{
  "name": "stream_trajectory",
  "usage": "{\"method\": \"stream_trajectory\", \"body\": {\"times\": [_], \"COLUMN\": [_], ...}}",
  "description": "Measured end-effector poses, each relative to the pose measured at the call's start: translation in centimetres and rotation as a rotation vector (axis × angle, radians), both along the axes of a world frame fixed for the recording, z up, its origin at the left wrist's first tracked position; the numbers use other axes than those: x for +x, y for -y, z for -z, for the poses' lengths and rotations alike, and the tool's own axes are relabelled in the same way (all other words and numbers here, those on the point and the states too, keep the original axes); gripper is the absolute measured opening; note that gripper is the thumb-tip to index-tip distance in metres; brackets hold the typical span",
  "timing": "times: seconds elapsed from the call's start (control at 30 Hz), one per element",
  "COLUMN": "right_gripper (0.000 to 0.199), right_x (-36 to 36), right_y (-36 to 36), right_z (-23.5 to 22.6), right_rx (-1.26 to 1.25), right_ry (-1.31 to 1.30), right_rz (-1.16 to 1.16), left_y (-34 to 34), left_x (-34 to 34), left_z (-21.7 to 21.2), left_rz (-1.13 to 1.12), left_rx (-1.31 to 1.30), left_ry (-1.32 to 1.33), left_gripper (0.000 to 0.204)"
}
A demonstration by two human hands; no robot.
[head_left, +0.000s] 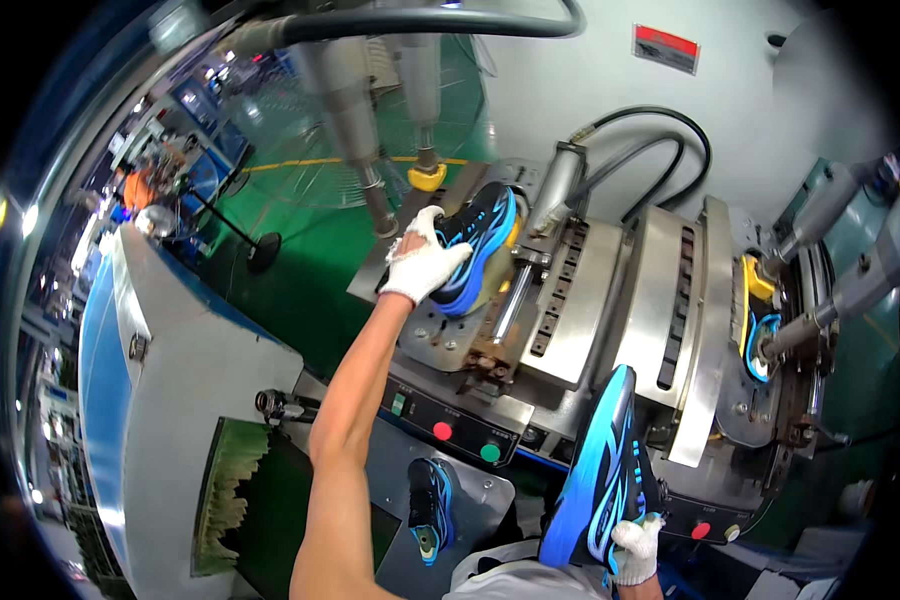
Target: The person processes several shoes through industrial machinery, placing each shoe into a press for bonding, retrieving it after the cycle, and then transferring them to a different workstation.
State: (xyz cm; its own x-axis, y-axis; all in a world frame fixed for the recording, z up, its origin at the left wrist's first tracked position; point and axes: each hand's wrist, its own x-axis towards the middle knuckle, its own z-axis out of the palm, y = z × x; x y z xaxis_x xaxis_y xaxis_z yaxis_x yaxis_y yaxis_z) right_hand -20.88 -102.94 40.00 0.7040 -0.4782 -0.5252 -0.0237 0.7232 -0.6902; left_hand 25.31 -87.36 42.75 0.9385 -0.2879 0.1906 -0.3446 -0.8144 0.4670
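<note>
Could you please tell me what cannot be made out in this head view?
All in the head view:
Shoe at the right station: largely hidden by the metal cylinder.
Shoe at the left station: partly covered by the gloved left hand.
Right forearm: cut off by the lower edge.
Wall sign: print too small to read.

My wide fisheye view, from the wearer's head, facing down, left hand (425,266) and right hand (636,552) near

Green floor (305,262), yellow line (288,164), bright lights (30,218)
</note>
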Motion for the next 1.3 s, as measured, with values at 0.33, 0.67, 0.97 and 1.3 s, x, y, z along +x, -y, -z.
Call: {"method": "stream_trajectory", "body": {"times": [0.33,0.67,0.97,1.3], "right_gripper": [0.019,0.031,0.045,0.077], "right_x": [32.9,56.8,57.9,31.0], "right_y": [-5.8,-1.5,-0.4,-12.5], "right_z": [-0.1,17.6,17.0,4.2], "right_rx": [0.147,-1.989,-1.748,-1.506], "right_ry": [0.221,-0.661,-0.359,0.217], "right_rz": [-0.437,-0.746,-0.802,-0.647], "left_y": [-23.8,-30.6,-24.6,-26.1], "left_x": [-24.3,-42.2,-49.1,-52.5], "left_z": [2.2,17.2,25.0,30.1], "left_rz": [-0.192,-0.821,-1.039,-0.923], "left_rx": [-0.318,-0.164,-0.175,-0.163], "left_ry": [-0.006,-0.426,-0.418,-0.466], "left_gripper": [0.069,0.072,0.08,0.055]}}
